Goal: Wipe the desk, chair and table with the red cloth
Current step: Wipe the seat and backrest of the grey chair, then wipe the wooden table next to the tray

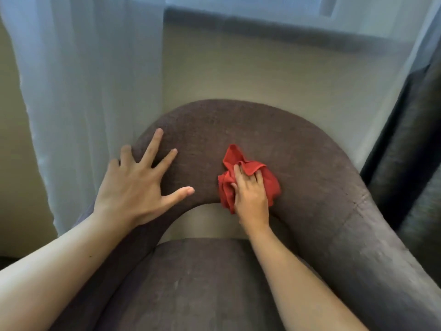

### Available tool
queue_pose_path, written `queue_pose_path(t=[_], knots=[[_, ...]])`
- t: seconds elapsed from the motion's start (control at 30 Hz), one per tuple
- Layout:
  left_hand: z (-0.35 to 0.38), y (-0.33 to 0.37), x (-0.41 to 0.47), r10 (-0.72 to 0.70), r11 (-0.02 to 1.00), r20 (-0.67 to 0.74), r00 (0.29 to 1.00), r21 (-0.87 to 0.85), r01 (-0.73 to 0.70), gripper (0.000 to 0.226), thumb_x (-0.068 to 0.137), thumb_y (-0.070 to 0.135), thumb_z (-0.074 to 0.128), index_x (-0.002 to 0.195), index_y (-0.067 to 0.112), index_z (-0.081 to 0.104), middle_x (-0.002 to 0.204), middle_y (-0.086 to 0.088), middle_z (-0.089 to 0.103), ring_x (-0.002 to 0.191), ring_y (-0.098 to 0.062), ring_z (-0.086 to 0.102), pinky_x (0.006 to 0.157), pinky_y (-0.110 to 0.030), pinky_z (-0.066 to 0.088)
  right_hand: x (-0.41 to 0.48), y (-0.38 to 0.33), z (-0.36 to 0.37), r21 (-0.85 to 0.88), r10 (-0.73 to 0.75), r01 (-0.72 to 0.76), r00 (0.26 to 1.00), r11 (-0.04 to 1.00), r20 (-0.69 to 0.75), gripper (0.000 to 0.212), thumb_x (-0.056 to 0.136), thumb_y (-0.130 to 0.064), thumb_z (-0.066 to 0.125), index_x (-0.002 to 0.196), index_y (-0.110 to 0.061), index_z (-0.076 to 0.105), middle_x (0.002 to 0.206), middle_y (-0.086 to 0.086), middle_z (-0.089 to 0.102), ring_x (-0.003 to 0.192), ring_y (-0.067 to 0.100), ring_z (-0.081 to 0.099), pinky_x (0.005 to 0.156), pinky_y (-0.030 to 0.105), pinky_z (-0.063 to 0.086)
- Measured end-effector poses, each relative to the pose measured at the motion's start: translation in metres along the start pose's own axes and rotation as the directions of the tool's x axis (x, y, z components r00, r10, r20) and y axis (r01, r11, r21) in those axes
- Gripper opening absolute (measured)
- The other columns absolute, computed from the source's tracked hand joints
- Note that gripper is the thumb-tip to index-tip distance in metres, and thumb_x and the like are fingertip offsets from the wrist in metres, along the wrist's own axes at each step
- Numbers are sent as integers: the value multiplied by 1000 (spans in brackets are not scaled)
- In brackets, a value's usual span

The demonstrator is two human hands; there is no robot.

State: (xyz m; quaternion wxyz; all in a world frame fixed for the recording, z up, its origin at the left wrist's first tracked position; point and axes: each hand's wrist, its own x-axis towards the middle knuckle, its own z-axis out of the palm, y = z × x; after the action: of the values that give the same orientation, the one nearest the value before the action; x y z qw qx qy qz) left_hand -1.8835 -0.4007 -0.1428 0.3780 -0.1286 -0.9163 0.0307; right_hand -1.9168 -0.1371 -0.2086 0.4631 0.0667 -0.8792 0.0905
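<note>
A brown upholstered chair (310, 168) with a curved backrest fills the lower middle of the head view; its seat cushion (202, 283) lies below. The red cloth (232, 161) is bunched on top of the backrest, just right of its middle. My right hand (250, 197) presses down on the cloth, fingers curled into its folds. My left hand (140, 180) rests flat on the left part of the backrest, fingers spread, holding nothing.
A sheer white curtain (90, 91) hangs at the left, close to the chair's left side. A beige wall (262, 75) runs behind the chair below a window ledge. A dark curtain (410, 144) hangs at the right.
</note>
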Motion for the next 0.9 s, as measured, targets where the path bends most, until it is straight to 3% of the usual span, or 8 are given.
queue_pose_path(t=[0.1, 0.2, 0.3, 0.4, 0.47, 0.57, 0.67, 0.9], knots=[[1, -1, -2, -10, 1000, 19, 1000, -8, 10, 96, 81, 91, 19, 153, 32, 40, 171, -3, 10, 113, -52, 46, 82, -54, 49, -34, 5, -6, 71, -25, 11, 980, 997, 195, 36, 95, -17, 62, 128, -4, 63, 126, 20, 68, 121, 40, 59, 111, 46, 41], [-6, 0, -4, -20, 1000, 115, 993, -21, 22, 93, 82, 87, 23, 151, 29, 44, 170, -3, 12, 118, -55, 43, 83, -59, 49, -32, -1, -46, 269, 240, -345, 903, 899, 355, 24, 101, -19, 51, 117, -12, 69, 115, 14, 73, 106, 29, 64, 96, 38, 46], [-28, 10, -7, -107, 981, 313, 944, -119, 150, 89, 83, 84, 19, 150, 32, 46, 171, -1, 8, 138, -54, 26, 97, -66, 40, 1, -7, -112, 576, 468, -749, 658, 327, 590, 29, 105, -18, 44, 109, -14, 72, 112, 12, 75, 96, 18, 67, 96, 41, 53], [-75, 46, 11, -187, 869, 521, 833, -308, 387, 94, 82, 85, 1, 151, 37, 42, 170, -10, 9, 154, -40, 6, 119, -60, 18, 46, -7, -193, 601, 336, -763, 515, -240, 788, 36, 107, -20, 36, 126, -12, 65, 125, 9, 71, 112, 15, 66, 99, 30, 52], [-132, 79, 44, -89, 607, 652, 753, -563, 560, 99, 80, 89, 3, 150, 33, 46, 166, -12, 27, 154, -29, 18, 123, -49, 19, 81, -10, -255, 518, 294, -740, 428, -430, 855, 37, 105, -26, 40, 127, -9, 65, 123, 9, 71, 113, 17, 66, 103, 32, 50], [-235, 117, 100, 194, 15, 735, 650, -665, 747, 96, 71, 91, 17, 138, 36, 59, 135, -1, 67, 127, -19, 61, 110, -38, 41, 125, -16, -348, 471, 332, -715, 340, -517, 880, 37, 100, -29, 48, 121, -6, 68, 119, 15, 72, 112, 25, 67, 103, 40, 49], [-333, 143, 139, 486, -239, 609, 627, -597, 766, 85, 74, 88, 29, 134, 36, 58, 124, 7, 74, 113, -15, 70, 96, -43, 50, 161, -31, -446, 514, 416, -662, 318, -546, 852, 43, 96, -29, 52, 125, -2, 65, 130, 20, 66, 122, 31, 61, 104, 44, 47], [-517, 157, 119, 829, -197, 282, 483, -661, 724, 101, 62, 50, 93, 147, 37, 40, 139, 9, 62, 125, -6, 61, 97, -27, 54, 168, -108, -683, 544, 674, -703, 124, -458, 728, 37, 83, -23, 69, 116, -5, 72, 117, 21, 72, 106, 31, 71, 85, 45, 59]])
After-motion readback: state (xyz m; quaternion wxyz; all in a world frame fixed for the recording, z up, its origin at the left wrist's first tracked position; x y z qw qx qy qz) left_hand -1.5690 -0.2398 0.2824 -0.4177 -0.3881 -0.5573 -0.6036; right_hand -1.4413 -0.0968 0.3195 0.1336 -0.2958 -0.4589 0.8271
